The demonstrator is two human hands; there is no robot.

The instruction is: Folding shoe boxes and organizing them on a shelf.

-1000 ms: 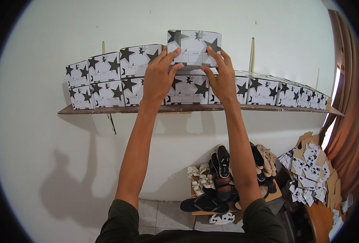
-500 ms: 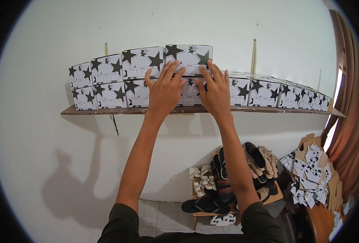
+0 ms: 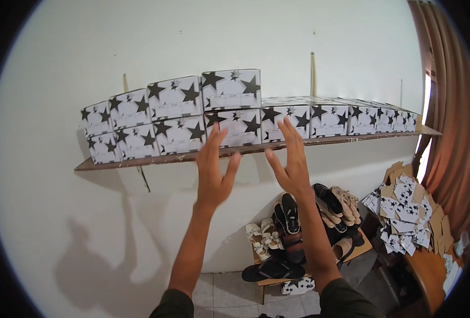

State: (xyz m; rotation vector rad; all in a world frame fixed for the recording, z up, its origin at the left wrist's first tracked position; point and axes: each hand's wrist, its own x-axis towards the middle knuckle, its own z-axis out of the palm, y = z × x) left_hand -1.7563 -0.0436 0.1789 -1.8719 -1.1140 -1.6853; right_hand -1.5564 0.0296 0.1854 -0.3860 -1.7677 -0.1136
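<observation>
My left hand is raised below and in front of the shelf, fingers apart and holding nothing. Level with it, my right hand is open too, palm turned inward. Both hands look free of the boxes, though their fingertips overlap the lower row in the view. White shoe boxes with black stars stand along the brown wall shelf. The rightmost upper box rests on a lower box. Three more upper boxes, such as the one beside it, continue to the left.
Under the shelf, a small wooden table bears sandals and other shoes. Flattened star-printed cartons lie heaped on a wooden desk at right, near a brown curtain. Shelf brackets stick up behind the boxes.
Both hands have let go of the rightmost upper box and drawn down and back from the shelf. That box stays on the stack. The view has shifted and tilted slightly.
</observation>
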